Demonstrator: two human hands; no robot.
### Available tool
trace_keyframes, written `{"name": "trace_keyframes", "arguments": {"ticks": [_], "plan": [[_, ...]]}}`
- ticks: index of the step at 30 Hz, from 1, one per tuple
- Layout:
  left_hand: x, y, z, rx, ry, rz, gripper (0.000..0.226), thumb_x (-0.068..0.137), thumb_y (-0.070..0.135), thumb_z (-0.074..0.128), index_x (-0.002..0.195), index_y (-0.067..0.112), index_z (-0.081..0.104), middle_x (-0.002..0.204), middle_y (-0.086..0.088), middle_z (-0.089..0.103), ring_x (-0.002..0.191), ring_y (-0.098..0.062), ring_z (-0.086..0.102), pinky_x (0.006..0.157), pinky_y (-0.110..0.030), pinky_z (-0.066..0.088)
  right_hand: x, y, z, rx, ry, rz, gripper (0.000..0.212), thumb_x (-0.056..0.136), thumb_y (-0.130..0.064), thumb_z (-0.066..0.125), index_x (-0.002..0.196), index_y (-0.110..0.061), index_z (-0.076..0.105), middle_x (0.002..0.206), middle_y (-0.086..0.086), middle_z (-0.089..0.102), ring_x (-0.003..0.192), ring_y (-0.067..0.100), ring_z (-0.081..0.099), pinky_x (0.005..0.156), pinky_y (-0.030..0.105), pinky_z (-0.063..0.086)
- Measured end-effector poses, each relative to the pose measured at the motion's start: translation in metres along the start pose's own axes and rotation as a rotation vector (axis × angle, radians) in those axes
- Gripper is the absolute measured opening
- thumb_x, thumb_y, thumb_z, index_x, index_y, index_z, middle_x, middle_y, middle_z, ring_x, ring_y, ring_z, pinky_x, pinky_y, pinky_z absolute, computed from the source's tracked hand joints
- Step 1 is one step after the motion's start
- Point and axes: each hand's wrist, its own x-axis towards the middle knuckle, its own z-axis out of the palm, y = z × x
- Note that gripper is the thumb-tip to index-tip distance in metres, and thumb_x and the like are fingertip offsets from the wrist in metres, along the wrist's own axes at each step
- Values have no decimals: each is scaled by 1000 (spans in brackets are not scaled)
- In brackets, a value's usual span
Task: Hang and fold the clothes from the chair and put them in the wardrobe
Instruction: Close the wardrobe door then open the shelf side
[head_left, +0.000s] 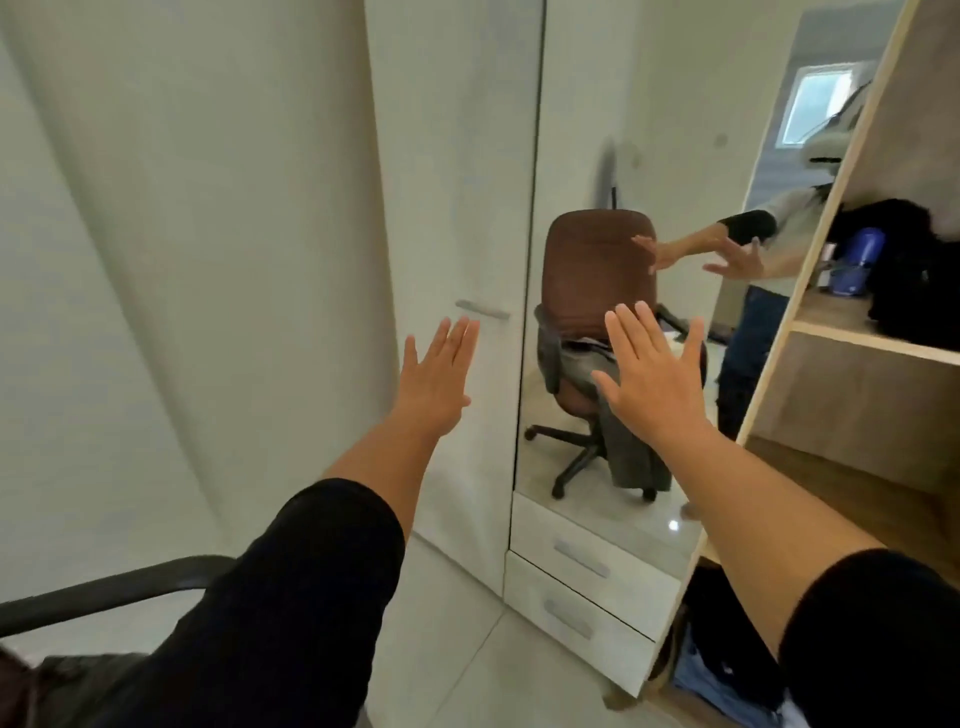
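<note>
Both hands up, empty: left hand (434, 376) and right hand (657, 371) flat, fingers straight, held in front of the wardrobe (447, 208), touching nothing. Clothes (631, 415) seen only in the mirror (623, 156) reflection, draped on the brown chair (597, 270); real chair's armrest (104, 592) at lower left. Looks like pre-pickup, nothing hung or folded yet. Next prob.: turn to chair, grab a garment.

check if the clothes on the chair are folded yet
Not folded. In the mirror, grey clothes hang loosely off the chair seat; both hands are open and empty.
</note>
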Motion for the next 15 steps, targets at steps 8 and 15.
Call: {"name": "trace_keyframes", "arguments": {"ticks": [8, 15], "plan": [[-77, -126, 14, 131, -57, -437, 91, 96, 34, 48, 143, 14, -27, 156, -1, -24, 145, -20, -18, 116, -51, 0, 65, -140, 25, 234, 68, -359, 70, 95, -45, 39, 150, -10, 14, 158, 4, 15, 147, 22, 9, 110, 61, -5], [-186, -181, 22, 195, -201, -841, 93, 95, 36, 50, 144, 14, -26, 156, -1, -23, 145, -20, -17, 115, -52, 3, 65, -271, 25, 447, 104, -684, 71, 84, -42, 63, 140, -5, 41, 146, 9, 43, 137, 26, 38, 104, 69, 19]]}}
